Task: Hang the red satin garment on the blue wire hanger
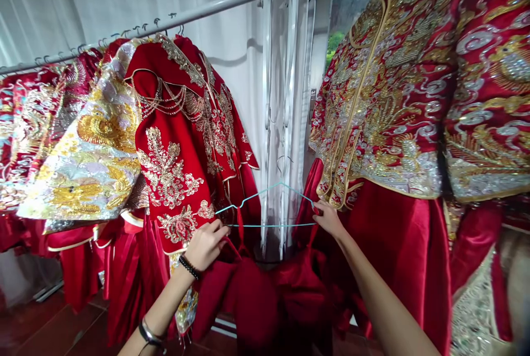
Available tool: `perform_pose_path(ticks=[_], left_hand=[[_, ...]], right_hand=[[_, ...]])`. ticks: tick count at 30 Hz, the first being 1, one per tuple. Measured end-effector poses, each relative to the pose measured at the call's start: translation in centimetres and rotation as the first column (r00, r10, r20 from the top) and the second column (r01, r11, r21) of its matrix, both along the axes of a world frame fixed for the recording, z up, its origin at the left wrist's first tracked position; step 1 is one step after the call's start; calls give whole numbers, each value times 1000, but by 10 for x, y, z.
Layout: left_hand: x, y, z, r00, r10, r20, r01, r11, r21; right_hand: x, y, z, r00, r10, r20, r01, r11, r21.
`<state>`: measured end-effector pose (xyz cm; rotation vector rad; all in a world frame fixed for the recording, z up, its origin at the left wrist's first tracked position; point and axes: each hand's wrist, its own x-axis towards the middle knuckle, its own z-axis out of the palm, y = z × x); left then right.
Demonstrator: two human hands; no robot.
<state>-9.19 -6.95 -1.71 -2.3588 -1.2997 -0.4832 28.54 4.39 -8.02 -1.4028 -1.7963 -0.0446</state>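
Observation:
A thin light-blue wire hanger point(269, 204) is held level between my two hands. My left hand point(207, 244) is closed on its left end, pinching a red strap of the red satin skirt point(265, 295) that sags below the hanger. My right hand point(327, 218) is closed on the hanger's right end, where the skirt's other strap meets it. The skirt droops in folds toward the floor.
A metal rail point(136, 30) at upper left carries several red and gold embroidered garments point(178, 141). A large embroidered red jacket point(409, 85) over a red skirt hangs close on the right. White curtains point(281, 96) hang behind, with a dark red floor point(49, 328) below.

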Motion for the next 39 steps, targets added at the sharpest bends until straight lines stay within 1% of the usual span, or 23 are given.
perform_pose_path(ticks=[3, 6, 8, 10, 14, 16, 18, 19, 22, 25, 29, 31, 33, 36, 39], left_hand=[[-9, -2, 0, 997, -25, 67, 14, 987, 161], [-18, -5, 0, 990, -28, 140, -4, 974, 226], [-21, -9, -1, 987, -4, 162, -32, 975, 219], [-22, -13, 0, 981, 61, 187, -96, 978, 185], [-22, -22, 1, 946, 223, 234, -245, 967, 66], [-24, -25, -2, 930, 244, 274, -258, 966, 17], [-28, -25, -6, 911, 211, 354, -221, 975, -14], [-30, -25, -7, 899, 175, 402, -184, 983, -16], [-35, -23, -9, 868, 38, 495, -77, 995, 59], [-31, -21, 2, 889, -62, 453, -14, 987, 162], [-17, -15, 29, 944, -112, 310, 38, 972, 233], [-14, -9, 42, 964, -104, 245, 37, 964, 263], [-16, -2, 51, 980, -89, 177, 36, 959, 283], [-26, 4, 57, 995, -51, 90, 19, 946, 322], [-37, 8, 58, 997, -1, 76, -27, 927, 373]], right_hand=[[0, 2, 1, 999, 34, -19, -34, 999, -15], [-1, 4, -2, 997, 58, -49, -59, 998, -28], [-1, 6, -4, 995, 74, -74, -77, 996, -38], [-1, 8, -7, 991, 90, -101, -96, 994, -48], [-1, 15, -9, 979, 118, -164, -130, 989, -66], [-2, 17, -8, 972, 136, -194, -153, 985, -74], [-4, 20, -7, 963, 156, -220, -178, 981, -81], [-5, 21, -7, 959, 166, -232, -189, 978, -82], [-9, 23, -5, 947, 185, -262, -213, 974, -82], [-12, 25, -5, 939, 191, -285, -224, 971, -86], [-15, 24, -6, 931, 209, -300, -247, 964, -95], [-17, 24, -8, 927, 217, -306, -256, 962, -96], [-19, 24, -10, 924, 221, -312, -260, 961, -92], [-22, 26, -13, 920, 219, -325, -258, 963, -79], [-23, 29, -15, 916, 218, -337, -254, 965, -68]])
